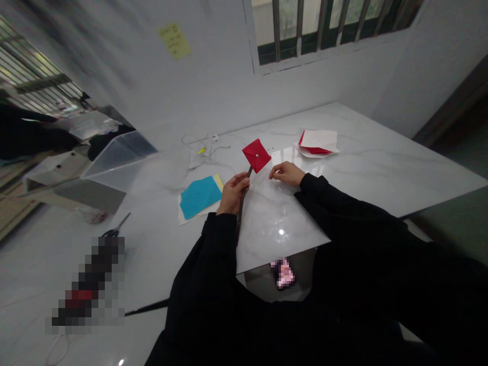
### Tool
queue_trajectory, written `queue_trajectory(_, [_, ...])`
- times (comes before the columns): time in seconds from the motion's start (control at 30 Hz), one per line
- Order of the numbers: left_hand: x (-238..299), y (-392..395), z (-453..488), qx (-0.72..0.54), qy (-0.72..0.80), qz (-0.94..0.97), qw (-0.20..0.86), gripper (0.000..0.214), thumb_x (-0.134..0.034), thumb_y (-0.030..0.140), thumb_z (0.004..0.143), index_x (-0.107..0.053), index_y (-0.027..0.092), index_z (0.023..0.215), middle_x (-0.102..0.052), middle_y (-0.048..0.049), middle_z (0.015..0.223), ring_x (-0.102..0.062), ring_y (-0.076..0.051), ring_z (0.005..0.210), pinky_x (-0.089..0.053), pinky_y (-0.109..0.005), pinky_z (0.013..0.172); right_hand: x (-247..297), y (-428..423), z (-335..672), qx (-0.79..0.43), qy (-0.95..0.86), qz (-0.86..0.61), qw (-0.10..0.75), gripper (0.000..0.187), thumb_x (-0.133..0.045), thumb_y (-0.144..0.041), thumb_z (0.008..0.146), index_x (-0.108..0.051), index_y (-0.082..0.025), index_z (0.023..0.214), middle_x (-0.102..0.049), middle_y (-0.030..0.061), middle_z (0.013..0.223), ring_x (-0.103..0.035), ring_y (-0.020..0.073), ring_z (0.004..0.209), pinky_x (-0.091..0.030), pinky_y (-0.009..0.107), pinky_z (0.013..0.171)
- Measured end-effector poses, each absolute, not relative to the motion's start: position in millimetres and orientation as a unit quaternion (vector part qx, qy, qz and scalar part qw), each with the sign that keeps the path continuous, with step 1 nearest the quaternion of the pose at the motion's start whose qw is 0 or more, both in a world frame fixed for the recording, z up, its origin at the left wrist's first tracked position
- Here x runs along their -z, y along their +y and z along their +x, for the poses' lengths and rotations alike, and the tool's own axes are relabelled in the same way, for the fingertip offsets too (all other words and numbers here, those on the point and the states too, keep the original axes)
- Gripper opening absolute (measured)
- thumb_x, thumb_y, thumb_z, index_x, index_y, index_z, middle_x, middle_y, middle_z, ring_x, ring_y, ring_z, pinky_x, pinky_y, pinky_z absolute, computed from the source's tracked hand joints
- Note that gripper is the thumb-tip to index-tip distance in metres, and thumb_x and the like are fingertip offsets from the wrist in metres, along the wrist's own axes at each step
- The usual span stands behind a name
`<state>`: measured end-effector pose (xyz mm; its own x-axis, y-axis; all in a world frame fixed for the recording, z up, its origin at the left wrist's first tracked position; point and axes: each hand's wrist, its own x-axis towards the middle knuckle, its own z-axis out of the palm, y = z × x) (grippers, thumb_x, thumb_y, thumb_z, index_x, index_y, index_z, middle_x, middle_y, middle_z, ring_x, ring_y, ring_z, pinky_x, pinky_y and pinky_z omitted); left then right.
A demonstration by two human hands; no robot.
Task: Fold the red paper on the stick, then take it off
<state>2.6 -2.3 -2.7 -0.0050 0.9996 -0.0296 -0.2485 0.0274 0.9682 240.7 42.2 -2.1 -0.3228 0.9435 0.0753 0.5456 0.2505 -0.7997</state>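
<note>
My left hand (233, 194) is closed around a thin dark brown stick (240, 217), which it holds tilted above the white table. At the stick's upper end sits a red paper pinwheel (253, 153), its corners folded to the middle and a small shiny pin head at the centre. Just right of the pinwheel, apart from it, is my right hand (288, 174). Its fingers are curled and pressed together over the table, and anything between them is too small or hidden to make out.
Blue paper (202, 195) lies left of my left hand over yellow and white sheets. Folded white and red paper (318, 142) lies at the back right. A tangled white cable (202, 151) rests near the wall. Scissors (116, 230) and a clear plastic bin (120, 160) are at the left.
</note>
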Motion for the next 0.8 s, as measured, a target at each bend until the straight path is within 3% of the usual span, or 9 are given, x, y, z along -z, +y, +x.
queue_trajectory(0.27, [2.1,-2.6,3.6,-0.552,0.441,0.422,0.568,0.046,-0.092,0.028,0.060,-0.074,0.017,0.101,-0.068,0.0010,0.078,-0.058,-0.008,0.067,-0.045,-0.021,0.066,3.3,42.8,242.3,-0.330,-0.751,-0.509,0.261,0.027,-0.059,-0.020,0.080,-0.082,-0.015,0.094,-0.054,-0.0034,0.054,-0.044,0.0107,0.056,-0.036,0.029,0.068])
queue_trajectory(0.8, [2.5,-2.5,2.9,-0.551,0.444,0.426,0.564,0.045,-0.092,0.028,0.061,-0.074,0.017,0.101,-0.068,0.0001,0.080,-0.060,-0.009,0.069,-0.047,-0.023,0.067,4.0,43.0,243.6,-0.349,-0.742,-0.502,0.274,0.034,-0.058,-0.022,0.079,-0.079,-0.015,0.105,-0.045,-0.0057,0.052,-0.038,0.0109,0.053,-0.036,0.029,0.066])
